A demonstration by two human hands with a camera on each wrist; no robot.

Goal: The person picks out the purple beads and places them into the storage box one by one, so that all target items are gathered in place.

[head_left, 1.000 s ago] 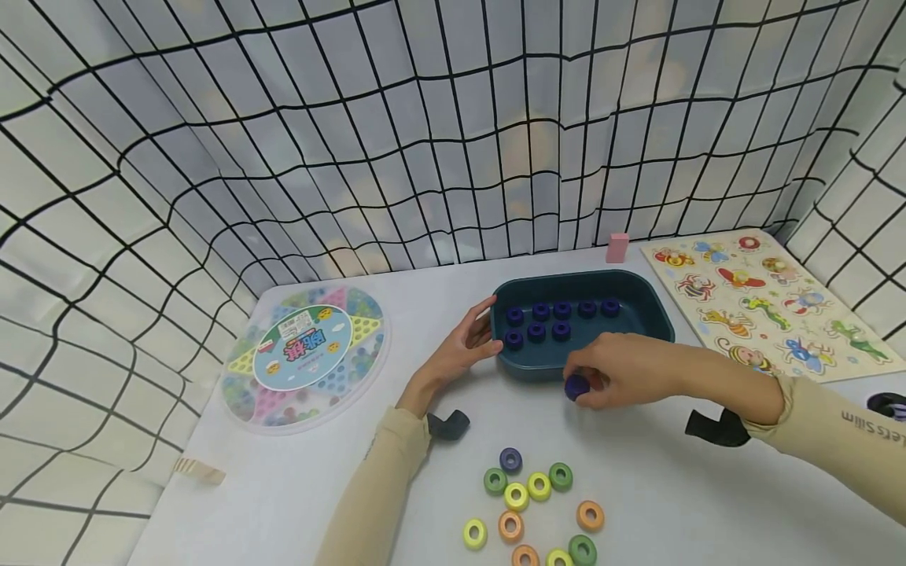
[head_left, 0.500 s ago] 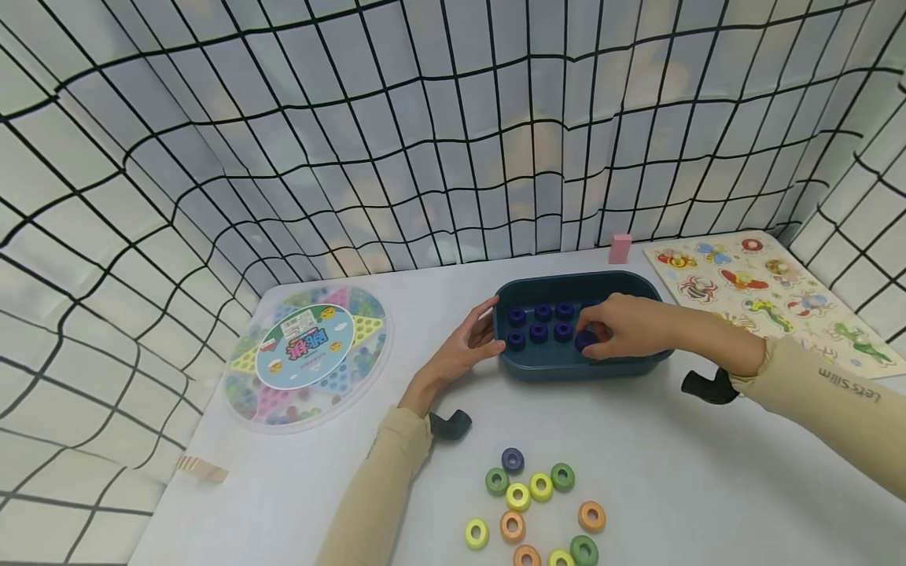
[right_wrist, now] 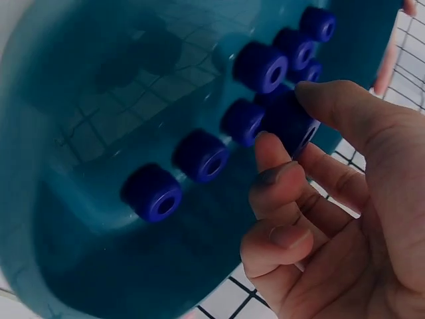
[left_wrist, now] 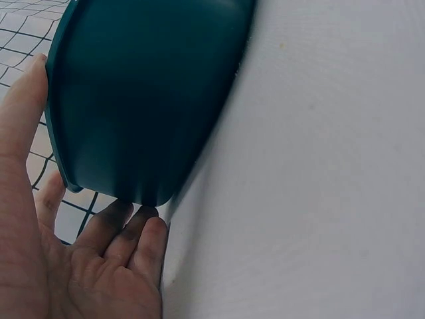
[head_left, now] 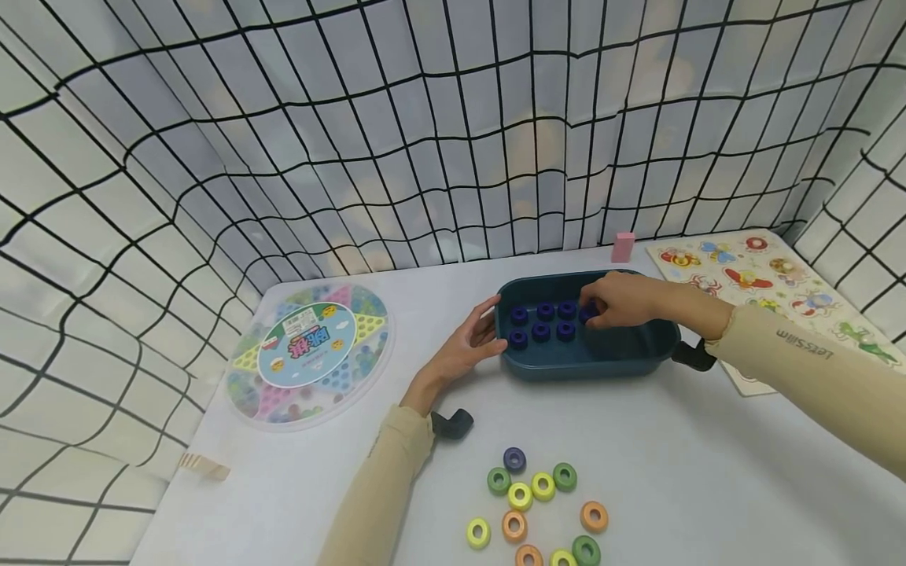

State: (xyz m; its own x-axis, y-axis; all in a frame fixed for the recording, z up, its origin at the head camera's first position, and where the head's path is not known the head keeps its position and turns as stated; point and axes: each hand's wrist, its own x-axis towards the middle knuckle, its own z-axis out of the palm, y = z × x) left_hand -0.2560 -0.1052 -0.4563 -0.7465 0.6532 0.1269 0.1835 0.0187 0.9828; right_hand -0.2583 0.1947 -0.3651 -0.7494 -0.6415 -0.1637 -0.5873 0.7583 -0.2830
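Observation:
A dark teal plastic tray (head_left: 587,368) stands on the white table with several purple ring beads (head_left: 541,332) in its left half. Over the tray, my right hand (head_left: 623,300) pinches a purple bead (right_wrist: 287,123) between thumb and finger; the other fingers hang bent below it. Whether that bead touches the tray floor I cannot tell. At the tray's left end, my left hand (head_left: 460,350) rests its thumb and fingertips against the outside; in the left wrist view, the fingertips (left_wrist: 154,229) meet the end wall (left_wrist: 126,179).
Loose ring beads lie in front of the tray: purple (head_left: 514,460), green (head_left: 499,472), yellow (head_left: 520,487) and orange (head_left: 594,505). A round game box (head_left: 307,346) lies left, an insect puzzle board (head_left: 771,275) right. A pink block (head_left: 623,248) stands behind; black netting (head_left: 453,141) encloses the table.
My right hand has carried a purple bead from in front of the tray over its near rim, then farther back inside. My left hand has stayed at the tray's left end.

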